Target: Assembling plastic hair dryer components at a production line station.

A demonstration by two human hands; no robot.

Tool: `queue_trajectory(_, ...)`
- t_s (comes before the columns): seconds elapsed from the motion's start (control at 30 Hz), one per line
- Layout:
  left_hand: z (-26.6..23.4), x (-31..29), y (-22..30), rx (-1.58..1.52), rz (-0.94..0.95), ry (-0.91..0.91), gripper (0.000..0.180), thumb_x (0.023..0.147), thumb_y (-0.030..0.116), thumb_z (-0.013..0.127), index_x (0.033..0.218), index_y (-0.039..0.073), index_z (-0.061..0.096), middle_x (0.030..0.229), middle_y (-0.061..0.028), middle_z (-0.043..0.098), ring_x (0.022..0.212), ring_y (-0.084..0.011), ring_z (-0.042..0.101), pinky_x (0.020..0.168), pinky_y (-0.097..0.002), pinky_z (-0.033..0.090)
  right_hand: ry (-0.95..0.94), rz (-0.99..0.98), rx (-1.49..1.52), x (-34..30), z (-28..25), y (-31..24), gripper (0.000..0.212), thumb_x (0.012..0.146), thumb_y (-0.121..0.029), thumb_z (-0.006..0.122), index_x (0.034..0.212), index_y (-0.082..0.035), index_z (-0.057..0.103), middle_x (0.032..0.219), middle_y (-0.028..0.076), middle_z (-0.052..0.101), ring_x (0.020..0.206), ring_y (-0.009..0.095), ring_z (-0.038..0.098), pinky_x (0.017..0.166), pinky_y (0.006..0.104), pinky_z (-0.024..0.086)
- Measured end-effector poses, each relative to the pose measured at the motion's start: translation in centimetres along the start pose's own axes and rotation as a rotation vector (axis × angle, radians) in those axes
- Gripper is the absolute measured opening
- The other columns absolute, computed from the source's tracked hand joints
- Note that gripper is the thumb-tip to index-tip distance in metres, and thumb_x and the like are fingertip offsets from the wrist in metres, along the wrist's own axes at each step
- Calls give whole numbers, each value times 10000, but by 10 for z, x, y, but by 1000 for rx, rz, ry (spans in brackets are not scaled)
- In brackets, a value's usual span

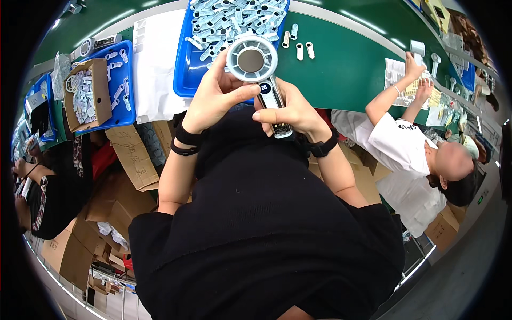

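Observation:
Between my two hands is a small handheld fan (252, 60) with a pale round head, a grey centre disc and a handle whose inner parts show. My left hand (221, 93) grips it where the head meets the handle, thumb across the neck. Fingers of my right hand (293, 111) wrap the handle, the thumb lying on its front. Just beyond the fan stands a blue tray (185, 72) heaped with small light-blue and white handle covers (234, 21). Several loose covers (300, 51) lie on the green table to the tray's right.
A white sheet (154, 74) covers the table left of the tray. Farther left, another blue tray (128, 98) holds a cardboard box (101, 90) of parts. A co-worker in a white shirt (400, 141) handles a fan at right; another person sits at left. Cardboard boxes (133, 157) stand below.

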State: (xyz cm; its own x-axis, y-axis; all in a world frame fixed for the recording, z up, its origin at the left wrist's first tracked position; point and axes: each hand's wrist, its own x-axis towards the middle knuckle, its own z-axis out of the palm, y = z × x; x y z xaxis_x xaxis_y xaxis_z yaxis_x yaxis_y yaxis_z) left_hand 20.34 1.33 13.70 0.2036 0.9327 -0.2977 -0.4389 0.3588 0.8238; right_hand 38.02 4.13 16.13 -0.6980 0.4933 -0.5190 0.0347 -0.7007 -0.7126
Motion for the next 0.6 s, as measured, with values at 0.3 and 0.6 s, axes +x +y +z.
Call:
queue_trajectory(0.3,-92,6,-91,655,-16,380,346,765,96,670,1074,21,534,977,-115,619,871,-182,601,793,-273,463,845,-315,-98,24,-154,66,465,725,-78,681,1108,45,447,884,73,564,737,121,551,668,246,443)
queue_trajectory(0.6,-93,10,-109,1353,12,235,279,662,145,728,911,84,620,974,-87,582,925,-228,558,783,-317,451,1426,-467,-43,26,-239,100,662,697,-22,708,1219,56,308,989,140,550,839,168,571,742,261,458)
